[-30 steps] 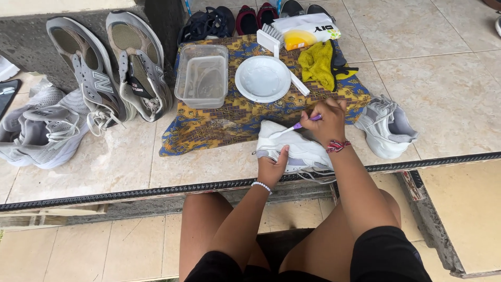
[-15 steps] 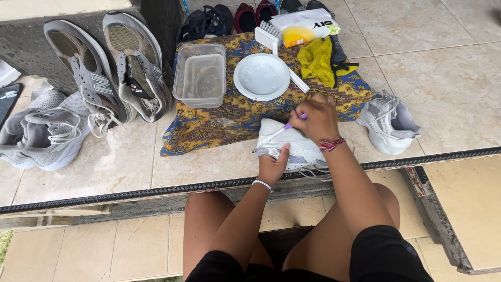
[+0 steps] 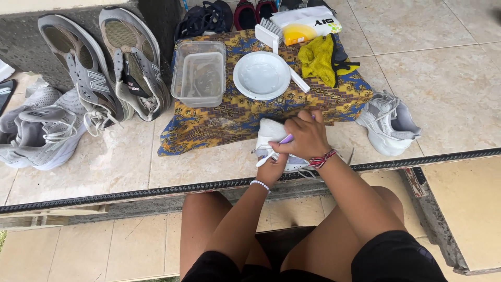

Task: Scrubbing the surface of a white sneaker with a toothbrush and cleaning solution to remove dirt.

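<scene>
While the left hand (image 3: 272, 169) clasps the near end of a white sneaker (image 3: 271, 137) lying at the front edge of the patterned batik cloth (image 3: 229, 117), the right hand (image 3: 308, 137) is closed around a purple-and-white toothbrush (image 3: 275, 149), its head on the shoe. On the cloth: clear plastic container (image 3: 200, 73), white plate (image 3: 261, 75), white scrub brush (image 3: 271, 32), yellow rag (image 3: 318, 57). Right of the cloth: matching white sneaker (image 3: 389, 122). Left: grey sneakers (image 3: 104, 68) propped against the wall.
</scene>
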